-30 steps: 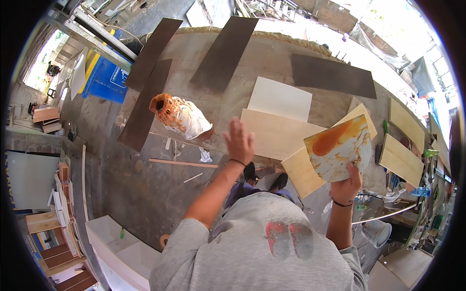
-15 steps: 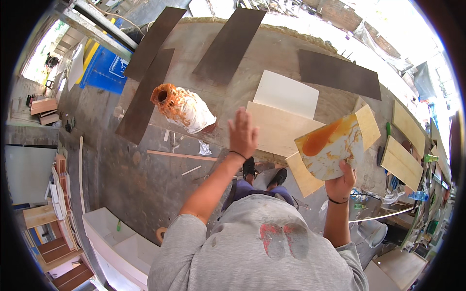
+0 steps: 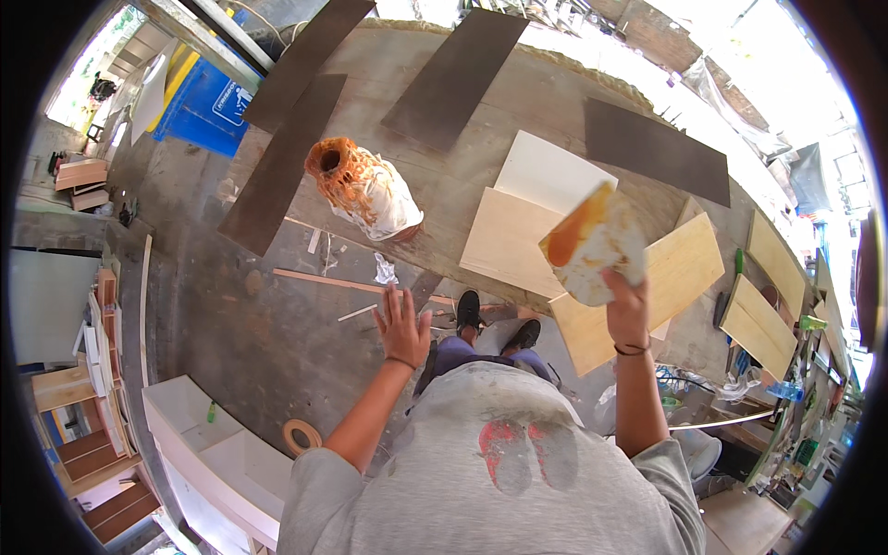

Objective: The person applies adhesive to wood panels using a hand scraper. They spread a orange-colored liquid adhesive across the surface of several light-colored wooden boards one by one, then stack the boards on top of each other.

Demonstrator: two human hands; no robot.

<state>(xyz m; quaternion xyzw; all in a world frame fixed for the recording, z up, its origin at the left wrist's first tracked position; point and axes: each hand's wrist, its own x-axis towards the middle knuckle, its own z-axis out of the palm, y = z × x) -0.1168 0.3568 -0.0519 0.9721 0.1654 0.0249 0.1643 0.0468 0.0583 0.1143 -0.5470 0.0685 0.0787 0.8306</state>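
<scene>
My right hand [image 3: 629,314] grips the lower edge of a flat whitish sheet [image 3: 606,254] smeared with orange-brown glue, tilted above the wooden boards. My left hand [image 3: 404,326] is empty, fingers spread, over the floor short of the workbench [image 3: 444,190]. Left of centre on the bench stands a container [image 3: 365,190] wrapped in white and crusted with orange-brown glue, a dark round opening at its top. Pale plywood pieces [image 3: 499,239] lie under and beside the sheet, with a white panel [image 3: 550,171] behind them.
Several dark brown panels lie on the bench, one [image 3: 657,148] at the right and one [image 3: 453,79] at the back. A blue bin [image 3: 208,106] stands at the far left. A white cabinet [image 3: 213,444] and a tape roll [image 3: 302,437] are on the floor, lower left.
My left hand has moved back toward my body and left, away from the bench. My right hand has shifted up and left with the glue-smeared sheet, uncovering more of the plywood at the right.
</scene>
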